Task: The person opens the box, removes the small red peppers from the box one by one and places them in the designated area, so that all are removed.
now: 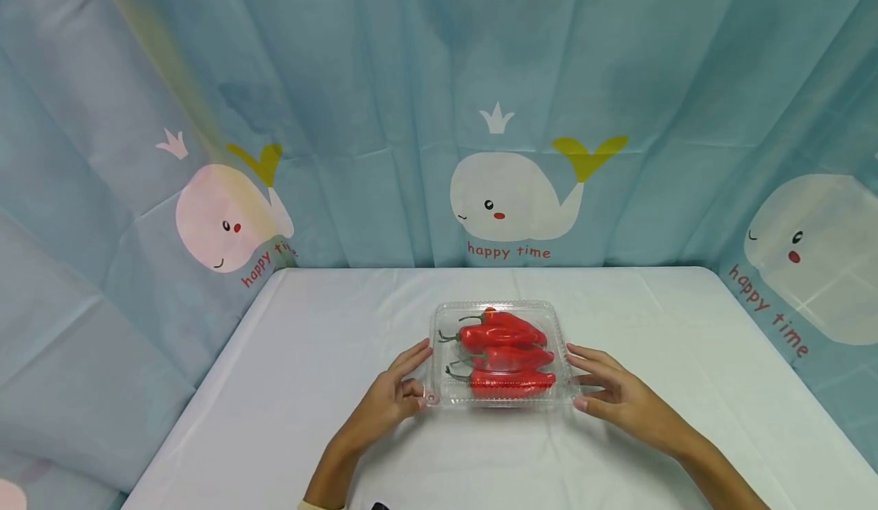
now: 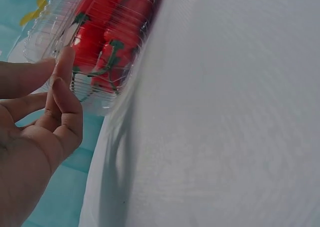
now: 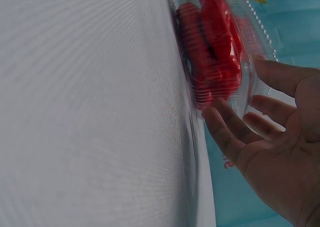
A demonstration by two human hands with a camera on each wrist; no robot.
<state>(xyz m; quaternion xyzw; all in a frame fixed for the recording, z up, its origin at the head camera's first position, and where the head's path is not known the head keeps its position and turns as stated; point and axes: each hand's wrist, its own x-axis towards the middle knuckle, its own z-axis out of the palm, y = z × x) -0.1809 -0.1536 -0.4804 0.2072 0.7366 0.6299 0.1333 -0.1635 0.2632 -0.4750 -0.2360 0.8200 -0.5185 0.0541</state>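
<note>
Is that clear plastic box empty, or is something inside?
Not empty: the clear plastic box holds red peppers, visible through it in all three views.

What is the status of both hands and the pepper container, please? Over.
Left hand at left edge, right hand at right edge of clear clamshell container. Red chili peppers inside. Nothing visible blocking either hand.
</note>
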